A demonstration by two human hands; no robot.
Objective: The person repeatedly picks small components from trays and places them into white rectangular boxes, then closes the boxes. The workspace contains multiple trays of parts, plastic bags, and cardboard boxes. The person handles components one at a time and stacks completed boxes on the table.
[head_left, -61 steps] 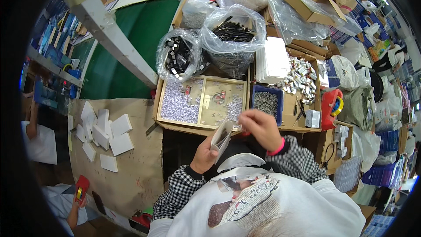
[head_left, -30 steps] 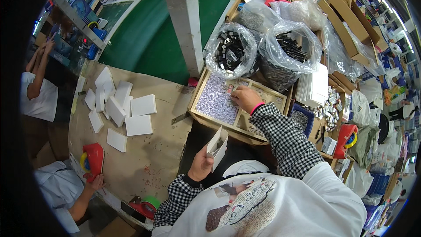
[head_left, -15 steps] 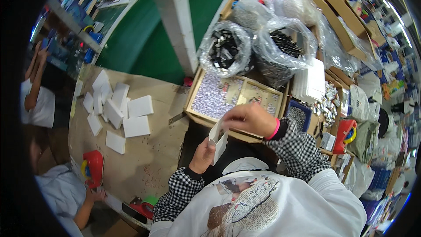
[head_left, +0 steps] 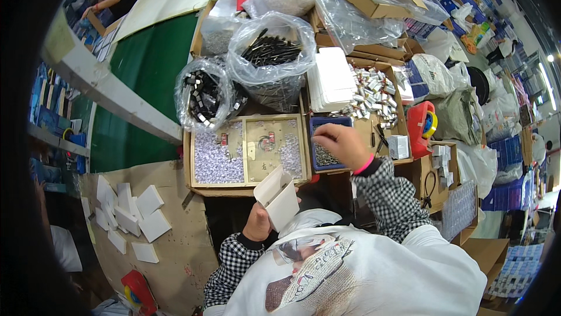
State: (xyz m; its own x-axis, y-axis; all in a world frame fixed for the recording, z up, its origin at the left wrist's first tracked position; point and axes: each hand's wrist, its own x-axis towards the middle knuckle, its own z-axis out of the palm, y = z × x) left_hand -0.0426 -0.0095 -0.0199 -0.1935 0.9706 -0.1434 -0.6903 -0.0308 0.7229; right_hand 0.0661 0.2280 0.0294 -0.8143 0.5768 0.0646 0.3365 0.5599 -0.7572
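My left hand (head_left: 258, 222) grips a small white cardboard box (head_left: 282, 205) with its top flap up, held in front of my chest. Over the blue bin (head_left: 331, 121) of small metal pieces (head_left: 325, 157), my right hand (head_left: 343, 146) has its fingertips pinched together. Whether something tiny is between them I cannot make out. Left of that bin lies a shallow wooden tray (head_left: 245, 185) in compartments, holding many small pale purple-white pieces (head_left: 213, 161) and a few red parts.
Clear plastic bags of black parts (head_left: 204, 97) and black sticks (head_left: 272, 50) stand behind the tray. White flat boxes (head_left: 331, 79) are stacked beside small silver parts (head_left: 374, 94). Closed white boxes (head_left: 155, 225) lie on the brown board at left. A red tape dispenser (head_left: 418, 129) stands right.
My right hand has moved from the white box's opening to above the blue bin. The view has swung right. My left hand still holds the box.
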